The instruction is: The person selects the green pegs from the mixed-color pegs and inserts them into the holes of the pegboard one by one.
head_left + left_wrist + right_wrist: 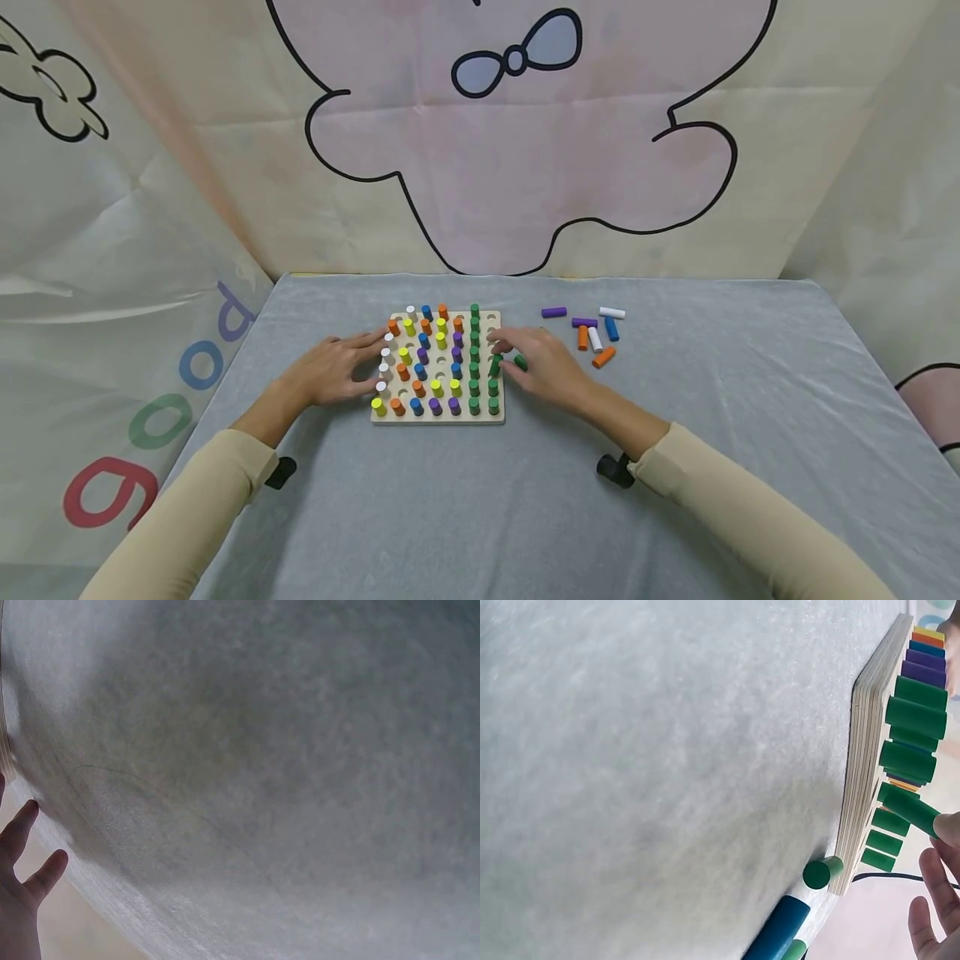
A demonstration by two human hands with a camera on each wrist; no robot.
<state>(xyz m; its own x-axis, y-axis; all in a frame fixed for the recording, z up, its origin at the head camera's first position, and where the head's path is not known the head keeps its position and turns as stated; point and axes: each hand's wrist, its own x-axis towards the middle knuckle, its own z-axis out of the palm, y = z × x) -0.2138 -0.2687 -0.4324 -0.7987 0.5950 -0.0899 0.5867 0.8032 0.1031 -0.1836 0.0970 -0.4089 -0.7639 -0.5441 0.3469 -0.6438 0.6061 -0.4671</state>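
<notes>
A wooden pegboard point(442, 422) stands on the cloth, filled with rows of coloured pegs. My left hand point(333, 368) rests along its left edge, fingers spread around the white pegs. With thumb and finger, my right hand point(547, 367) pinches a green peg point(909, 810) that leans over the rightmost column. Two green pegs stand upright in that column, nearest me, and a full row of green pegs point(475, 369) stands just left of it. Another green peg point(521, 362) lies on the cloth beside the board's right edge, under my right hand.
Loose pegs lie right of the board: purple point(554, 312), white point(612, 313), blue point(611, 329) and orange point(603, 357) among them. Grey cloth point(465, 508) covers the table. A printed sheet point(517, 167) hangs behind its back edge.
</notes>
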